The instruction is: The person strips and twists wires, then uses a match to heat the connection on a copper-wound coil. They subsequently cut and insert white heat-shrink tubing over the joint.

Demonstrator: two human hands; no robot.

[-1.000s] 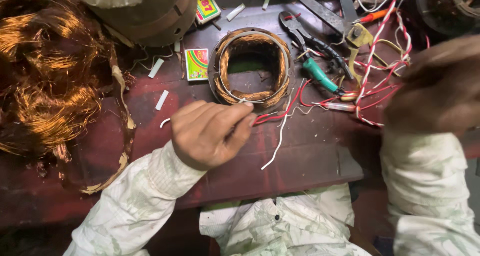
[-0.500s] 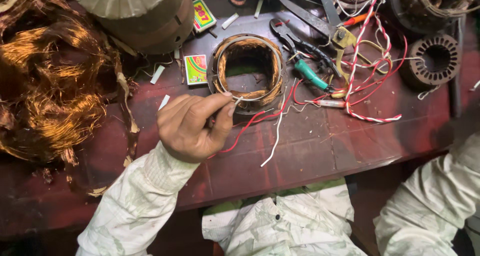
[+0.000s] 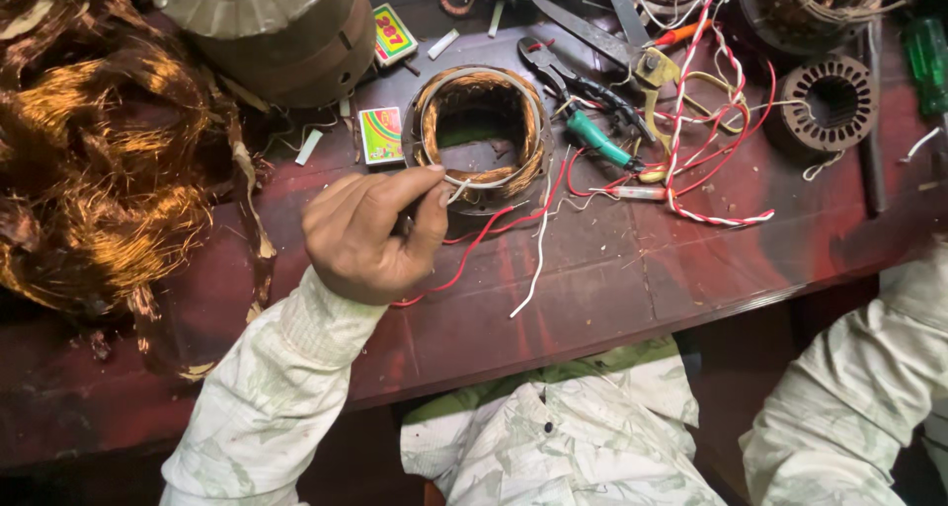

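One wound stator [image 3: 481, 136] sits on the red bench [image 3: 632, 279], and the left hand [image 3: 370, 234] now pinches a white lead [image 3: 464, 182] at its near rim, thumb pressed to forefinger; a second ago it was a closed fist short of it (the winding work has moved onto the lead), while the right hand has left view, only its sleeve [image 3: 869, 388] showing

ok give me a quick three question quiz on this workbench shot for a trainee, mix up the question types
1. True or false: the left hand pinches a pale strip at the near rim of the wound stator.
2. Which lies right of the stator? A) green-handled pliers B) a hammer C) a tape roll
3. Fill in: the loose heap at the far left is ______ wire.

Key: 1 true; 2 A; 3 copper. The right hand is out of view; only its sleeve shows.
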